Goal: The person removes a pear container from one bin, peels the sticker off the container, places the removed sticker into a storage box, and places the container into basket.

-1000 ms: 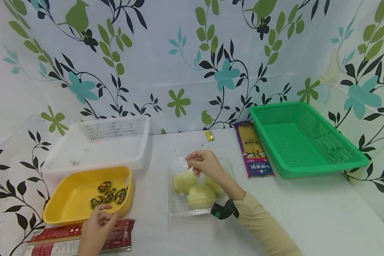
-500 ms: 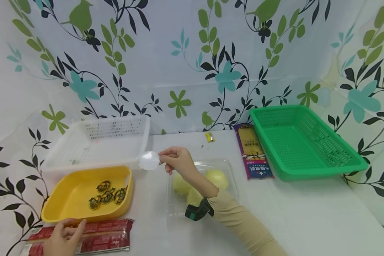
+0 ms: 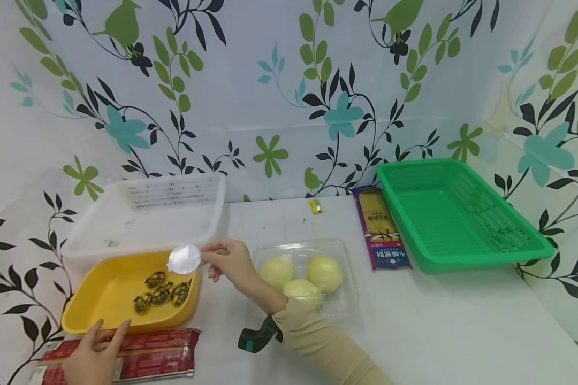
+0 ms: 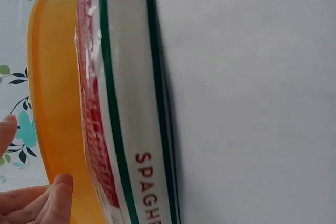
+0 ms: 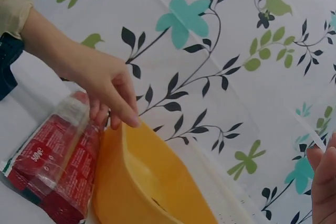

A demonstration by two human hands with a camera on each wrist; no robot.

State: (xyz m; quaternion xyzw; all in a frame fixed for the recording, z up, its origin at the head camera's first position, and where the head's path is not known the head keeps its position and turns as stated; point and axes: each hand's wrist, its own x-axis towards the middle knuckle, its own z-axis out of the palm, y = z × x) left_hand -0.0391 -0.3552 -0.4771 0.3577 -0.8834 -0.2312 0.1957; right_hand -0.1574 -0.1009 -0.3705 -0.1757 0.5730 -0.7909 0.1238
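My right hand (image 3: 233,264) pinches a thin, round white disc (image 3: 184,259) by its edge, over the right side of a yellow basin (image 3: 108,291). Seen from the right wrist, the disc is nearly edge-on. Several round black-and-yellow pieces with printed lettering (image 3: 161,294) lie inside the basin. My left hand (image 3: 92,355) holds the basin's front rim; in the left wrist view a fingertip (image 4: 63,182) lies against its outer wall. A red spaghetti packet (image 3: 159,355) lies just in front of the basin, close by the left hand.
A clear plastic box (image 3: 349,299) with three pale yellow-green round fruits (image 3: 325,272) stands mid-table. Behind the basin is a white basket (image 3: 219,214). At the right are a purple pasta packet (image 3: 382,230) and a green basket (image 3: 448,262). A small yellow wrapper (image 3: 315,206) lies at the back.
The right hand has moved left from above the clear box to over the yellow basin, carrying the white disc. The left hand has shifted left along the basin's front to its rim.
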